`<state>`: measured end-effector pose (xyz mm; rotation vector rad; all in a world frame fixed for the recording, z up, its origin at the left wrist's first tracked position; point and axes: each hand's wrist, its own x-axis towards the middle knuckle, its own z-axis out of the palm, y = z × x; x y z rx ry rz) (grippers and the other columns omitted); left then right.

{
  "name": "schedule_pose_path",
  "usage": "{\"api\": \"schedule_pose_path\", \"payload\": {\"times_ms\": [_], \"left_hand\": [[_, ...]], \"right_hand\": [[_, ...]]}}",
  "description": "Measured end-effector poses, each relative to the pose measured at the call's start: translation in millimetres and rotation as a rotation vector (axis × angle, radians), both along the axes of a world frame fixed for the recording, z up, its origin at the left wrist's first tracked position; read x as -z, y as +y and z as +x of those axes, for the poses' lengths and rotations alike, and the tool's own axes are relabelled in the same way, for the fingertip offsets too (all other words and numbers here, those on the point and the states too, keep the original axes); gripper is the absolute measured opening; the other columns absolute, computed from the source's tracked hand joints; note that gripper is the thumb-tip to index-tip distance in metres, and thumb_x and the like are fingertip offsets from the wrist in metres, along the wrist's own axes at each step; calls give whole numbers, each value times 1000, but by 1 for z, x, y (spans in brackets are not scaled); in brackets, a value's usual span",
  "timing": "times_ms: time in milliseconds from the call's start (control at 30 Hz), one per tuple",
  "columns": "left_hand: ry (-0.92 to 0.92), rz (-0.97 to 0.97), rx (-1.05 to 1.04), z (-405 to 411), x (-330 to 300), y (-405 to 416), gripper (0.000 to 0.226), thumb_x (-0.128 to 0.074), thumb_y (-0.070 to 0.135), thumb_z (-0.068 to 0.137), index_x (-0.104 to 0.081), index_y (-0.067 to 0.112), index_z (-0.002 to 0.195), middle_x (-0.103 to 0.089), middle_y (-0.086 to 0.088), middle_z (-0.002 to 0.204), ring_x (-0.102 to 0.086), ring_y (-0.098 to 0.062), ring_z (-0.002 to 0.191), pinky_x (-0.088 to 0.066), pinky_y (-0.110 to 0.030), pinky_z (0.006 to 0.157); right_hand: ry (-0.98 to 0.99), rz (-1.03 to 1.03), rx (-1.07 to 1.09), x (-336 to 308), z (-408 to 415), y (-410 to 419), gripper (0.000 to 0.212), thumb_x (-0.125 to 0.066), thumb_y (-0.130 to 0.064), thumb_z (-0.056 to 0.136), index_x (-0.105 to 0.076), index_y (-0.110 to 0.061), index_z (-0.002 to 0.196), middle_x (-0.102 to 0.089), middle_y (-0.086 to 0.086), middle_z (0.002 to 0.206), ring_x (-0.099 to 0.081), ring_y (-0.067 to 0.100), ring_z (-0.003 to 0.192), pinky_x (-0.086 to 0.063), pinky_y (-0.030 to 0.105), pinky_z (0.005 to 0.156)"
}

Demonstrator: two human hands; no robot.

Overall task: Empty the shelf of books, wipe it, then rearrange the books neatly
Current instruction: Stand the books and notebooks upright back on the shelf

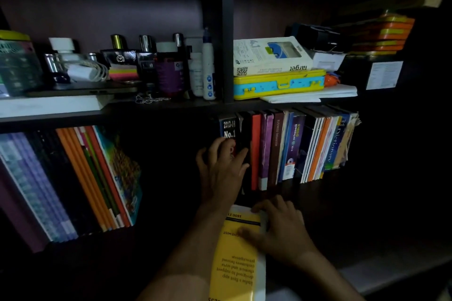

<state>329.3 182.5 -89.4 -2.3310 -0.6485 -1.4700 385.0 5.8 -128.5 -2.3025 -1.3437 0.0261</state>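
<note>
A row of upright books (293,149) fills the right half of the dark lower shelf (367,186). My left hand (221,166) grips the leftmost one, a black book (229,129) marked "2013-14 No.1", fingers curled round its spine. My right hand (281,230) holds a thick yellow book (237,259) below the shelf, thumb on its cover and fingers round its white page edge. A second group of books (73,178) leans to the left in the shelf's left half.
The upper shelf (171,104) carries bottles, perfume boxes and a charger on the left. Right of a dark vertical divider (227,32) lie a white "target" box (271,56), a yellow-blue case (278,83) and orange tins (386,32). The room is dim.
</note>
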Motion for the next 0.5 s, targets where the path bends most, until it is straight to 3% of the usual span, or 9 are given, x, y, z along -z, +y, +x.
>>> {"api": "schedule_pose_path", "payload": {"times_ms": [67, 200, 333, 433, 500], "left_hand": [[22, 8, 36, -1, -3, -3, 45, -76, 41, 84, -65, 34, 127, -63, 4, 124, -46, -24, 126, -39, -56, 97], [61, -70, 141, -6, -19, -6, 44, -67, 26, 92, -57, 31, 135, -72, 9, 110, -56, -21, 117, -41, -54, 95], [3, -446, 439, -27, -59, -11, 24, -60, 26, 95, -66, 29, 118, -73, 10, 96, -67, -18, 95, -48, -39, 87], [209, -797, 485, -56, -84, -7, 15, -67, 37, 95, -68, 27, 105, -70, 10, 93, -68, -14, 91, -51, -25, 78], [456, -937, 288, -85, -76, -6, 39, -69, 63, 84, -66, 28, 100, -66, 12, 95, -66, -16, 95, -52, -29, 83]], "right_hand": [[2, 30, 17, -1, -1, 3, 82, -36, -95, 60, -44, -46, 125, -37, -20, 116, -34, 5, 108, -27, 27, 91], [32, 109, 19, 1, 2, 5, 87, -54, -88, 68, -38, -41, 139, -43, -17, 121, -39, 8, 115, -29, 30, 95], [96, 156, 19, -3, 2, 3, 80, -55, -82, 65, -46, -41, 133, -48, -13, 113, -47, 12, 111, -34, 34, 96], [192, 261, 12, -5, 6, 1, 50, -77, -50, 77, -54, -41, 120, -55, -13, 103, -56, 10, 101, -42, 41, 97], [197, 283, -2, -5, 5, -1, 44, -80, -40, 79, -56, -41, 116, -54, -15, 99, -57, 8, 96, -43, 40, 96]]}}
